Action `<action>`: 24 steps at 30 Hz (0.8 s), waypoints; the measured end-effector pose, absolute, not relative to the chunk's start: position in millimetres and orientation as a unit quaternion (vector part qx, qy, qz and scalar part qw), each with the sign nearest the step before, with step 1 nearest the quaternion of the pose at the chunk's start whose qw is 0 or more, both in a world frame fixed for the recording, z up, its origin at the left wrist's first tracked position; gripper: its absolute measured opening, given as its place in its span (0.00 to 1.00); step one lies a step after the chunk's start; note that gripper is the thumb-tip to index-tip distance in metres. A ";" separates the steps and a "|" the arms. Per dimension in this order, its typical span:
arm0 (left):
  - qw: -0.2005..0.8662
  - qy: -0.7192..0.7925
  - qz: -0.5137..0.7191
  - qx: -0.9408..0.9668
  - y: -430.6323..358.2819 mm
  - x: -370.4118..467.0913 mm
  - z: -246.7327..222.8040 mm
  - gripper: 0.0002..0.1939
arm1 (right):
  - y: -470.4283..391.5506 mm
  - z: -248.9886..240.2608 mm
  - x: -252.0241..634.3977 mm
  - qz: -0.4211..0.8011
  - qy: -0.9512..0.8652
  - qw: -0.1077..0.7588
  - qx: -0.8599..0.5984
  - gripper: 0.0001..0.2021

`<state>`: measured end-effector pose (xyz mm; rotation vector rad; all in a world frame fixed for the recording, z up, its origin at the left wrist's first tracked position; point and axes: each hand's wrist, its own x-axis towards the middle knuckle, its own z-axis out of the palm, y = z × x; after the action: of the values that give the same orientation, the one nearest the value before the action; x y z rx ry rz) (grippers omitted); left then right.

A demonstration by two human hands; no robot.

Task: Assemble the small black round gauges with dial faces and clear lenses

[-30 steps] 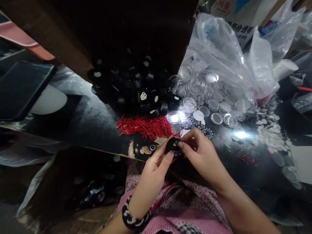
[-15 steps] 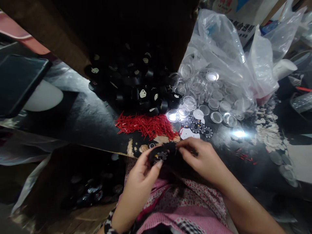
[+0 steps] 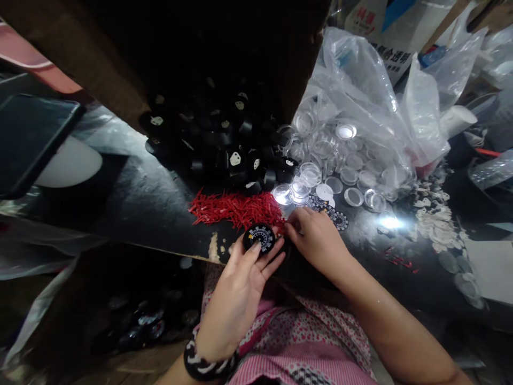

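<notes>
"How is the dial (image 3: pixel 262 233) held?"
"It is pinched in the left grip (image 3: pixel 239 280), thumb on its face, fingers beneath, near the edge of the table (image 3: pixel 168 214)."
"And the right grip (image 3: pixel 316 232)?"
"Its fingertips are nearly together at the edge of the red needles (image 3: pixel 234 208); whether one is held cannot be told."
"What is done?"
"The face seems set in. Clear covers (image 3: pixel 328 149) are heaped beyond, beside black cases (image 3: pixel 236 170); no needle or cover is seen fitted."

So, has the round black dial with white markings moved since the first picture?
Yes, leftward: the dial in the left hand was below the right end of the pile of thin red sticks; now it sits nearer the pile's middle.
</notes>
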<state>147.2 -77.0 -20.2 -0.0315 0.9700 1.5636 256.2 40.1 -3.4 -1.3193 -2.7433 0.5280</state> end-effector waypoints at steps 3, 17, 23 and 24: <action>0.595 0.421 0.684 -0.015 -79.7 146.3 -20.1 0.14 | 41.6 -3.2 267.4 0.214 -0.874 0.054 -0.434 0.04; 0.557 0.442 0.703 0.007 -83.2 151.6 -20.1 0.13 | 21.8 1.5 250.4 0.125 -0.913 0.015 -0.387 0.07; 0.552 0.454 0.700 0.020 -80.0 151.9 -17.4 0.16 | 14.5 7.9 265.2 0.193 -0.903 0.092 -0.373 0.08; 0.554 0.450 0.700 0.018 -79.9 151.6 -16.0 0.16 | 13.7 8.1 267.3 0.185 -0.905 0.101 -0.369 0.08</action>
<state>151.6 -79.9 -16.0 0.0421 1.0623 1.6542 267.3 13.7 8.1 -1.0889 -2.6754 0.5481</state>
